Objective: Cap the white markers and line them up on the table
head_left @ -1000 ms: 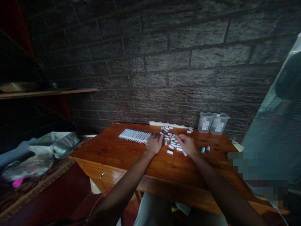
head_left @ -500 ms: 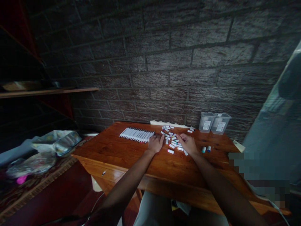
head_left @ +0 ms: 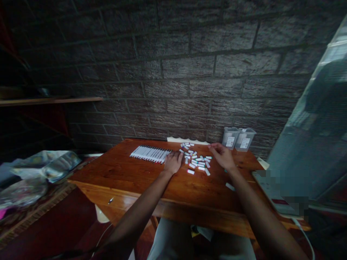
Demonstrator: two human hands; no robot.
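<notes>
My left hand (head_left: 172, 162) lies on the wooden table (head_left: 130, 173), fingers stretched forward and loosely together, by the right end of a neat row of white markers (head_left: 150, 154). It holds nothing I can see. A scatter of small white caps with coloured ends (head_left: 197, 161) lies between my hands. My right hand (head_left: 222, 156) reaches over the far right side of that scatter, fingers stretched toward the table's back edge, with nothing visible in them. Two clear plastic tubs with labels (head_left: 230, 137) (head_left: 244, 139) stand just beyond it against the brick wall.
A white scalloped strip (head_left: 184, 140) lies along the table's back edge. One white piece (head_left: 230, 186) sits alone near my right forearm. Crumpled bags (head_left: 51, 164) lie on a low surface at the left. A pale curtain (head_left: 311, 137) hangs at the right.
My right hand has moved from the near side of the caps to the far right, toward the tubs. My left hand has stayed by the markers. The view has shifted slightly.
</notes>
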